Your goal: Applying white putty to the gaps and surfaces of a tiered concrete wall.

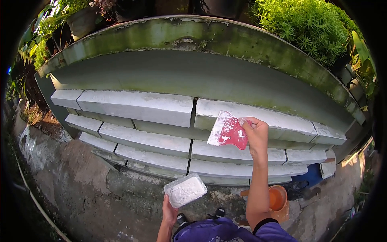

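The left hand [169,210] is low in the picture, closed around the near end of a clear rectangular plastic tub of white paste [185,190]. The tub is tilted in the air before the grey stepped concrete wall [137,105]. Further right, the right hand [255,136] grips a red plastic scraper smeared with white [228,130], its blade against the wall. An orange round bucket [277,198] stands below on the ground.
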`<state>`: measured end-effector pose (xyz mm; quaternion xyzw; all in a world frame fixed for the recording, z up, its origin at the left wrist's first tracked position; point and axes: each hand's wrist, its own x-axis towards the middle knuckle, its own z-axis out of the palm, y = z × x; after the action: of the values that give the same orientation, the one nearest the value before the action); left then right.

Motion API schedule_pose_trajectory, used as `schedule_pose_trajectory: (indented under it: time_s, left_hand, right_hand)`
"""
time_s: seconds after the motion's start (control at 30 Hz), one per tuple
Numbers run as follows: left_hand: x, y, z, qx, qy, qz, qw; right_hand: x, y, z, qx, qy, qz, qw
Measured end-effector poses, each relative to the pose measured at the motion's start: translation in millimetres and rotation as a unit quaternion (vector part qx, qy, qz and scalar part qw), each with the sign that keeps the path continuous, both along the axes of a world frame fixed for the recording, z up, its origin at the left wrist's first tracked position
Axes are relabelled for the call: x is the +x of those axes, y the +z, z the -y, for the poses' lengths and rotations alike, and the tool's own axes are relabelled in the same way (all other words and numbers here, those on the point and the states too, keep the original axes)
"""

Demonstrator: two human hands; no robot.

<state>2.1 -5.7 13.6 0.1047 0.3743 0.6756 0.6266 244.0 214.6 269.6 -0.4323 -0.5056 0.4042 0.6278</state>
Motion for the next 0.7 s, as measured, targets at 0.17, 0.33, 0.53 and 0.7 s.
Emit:
schedule_pose_trajectory:
  time_s: [0.17, 0.33, 0.53, 0.7]
  left_hand:
    - [2.2, -6.4, 1.7, 0.006, -0.001, 0.01, 1.0]
    - [0.7, -18.8, 1.6, -0.001, -0.011, -0.02, 1.0]
    - [1.7, -10.5, -4.2, 0.0, -0.018, 0.012, 1.0]
    - [3.4, -4.0, -6.5, 0.009, -0.03, 0.007, 0.999]
  right_hand:
    - [5.2, -13.7, 3.2, -0.029, 0.002, 0.0, 1.0]
    - [23.9, -7.9, 21.6, -0.044, 0.006, -0.003, 0.999]
    - [38.4, 15.5, 43.3, 0.038, -0.013, 0.016, 0.999]
    - [19.7, 50.4, 56.9, 0.149, -0.149, 0.054, 0.976]
